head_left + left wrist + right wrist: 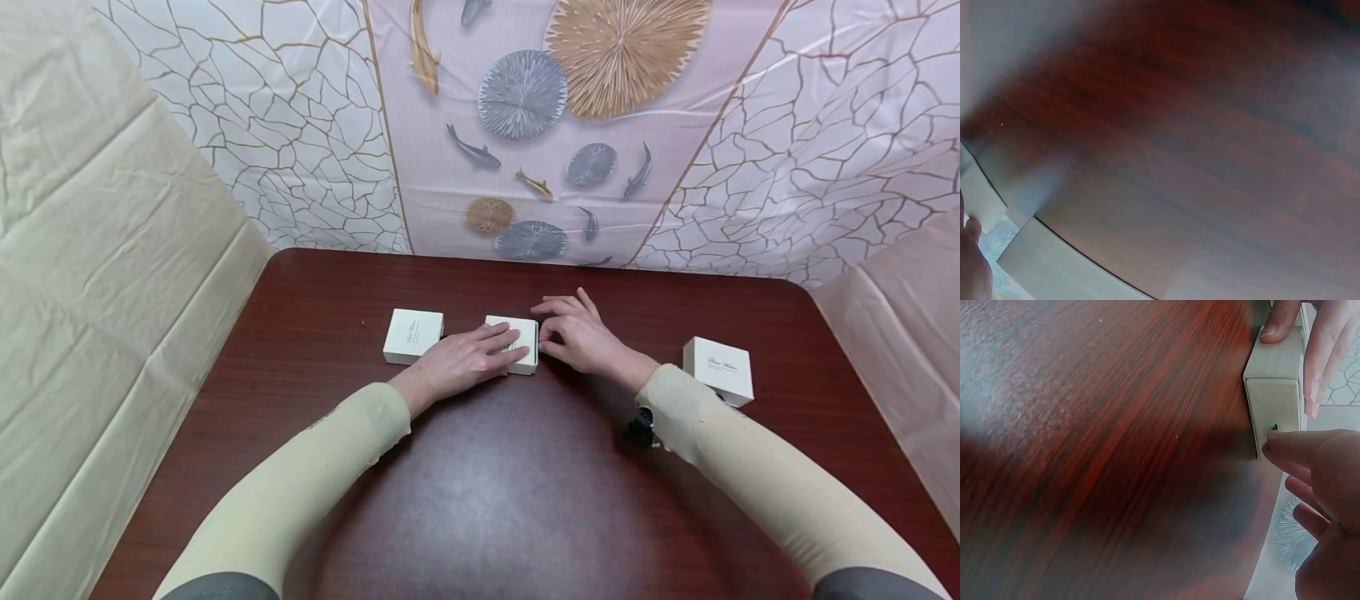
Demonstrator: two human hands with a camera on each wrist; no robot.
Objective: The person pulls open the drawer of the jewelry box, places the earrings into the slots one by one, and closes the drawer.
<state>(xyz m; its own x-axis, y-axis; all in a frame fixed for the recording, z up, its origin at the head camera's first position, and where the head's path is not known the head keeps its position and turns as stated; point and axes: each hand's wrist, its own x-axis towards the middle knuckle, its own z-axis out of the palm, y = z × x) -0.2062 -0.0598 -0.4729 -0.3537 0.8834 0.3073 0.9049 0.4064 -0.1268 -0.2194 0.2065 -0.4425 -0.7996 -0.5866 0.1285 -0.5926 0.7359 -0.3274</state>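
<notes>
- Head view: three white boxes stand on the dark red-brown table (480, 483), toward its far side.
- The middle box (528, 335) lies under the left hand (474, 358), whose straight, spread fingers rest across its top.
- The right hand (581, 337) is at the box's right side, thumb and index drawn close together there, the other fingers held apart from them.
- The left box (412, 333) lies just left of the middle one, near the left hand; the right box (717, 369) is well apart to the right, beyond the right sleeve (735, 433).
- A patterned cloth (540, 158) hangs behind the table's far edge.
- Left wrist view: mostly blurred table, with parts of two boxes and of a hand low at the left; whose hand, I cannot tell.
- Right wrist view: the left thumb rests against the middle box's near side, fingers along its top. The right thumb and index meet at a small dark tab (1275, 427) on its right end; whether they clamp it, I cannot tell.
</notes>
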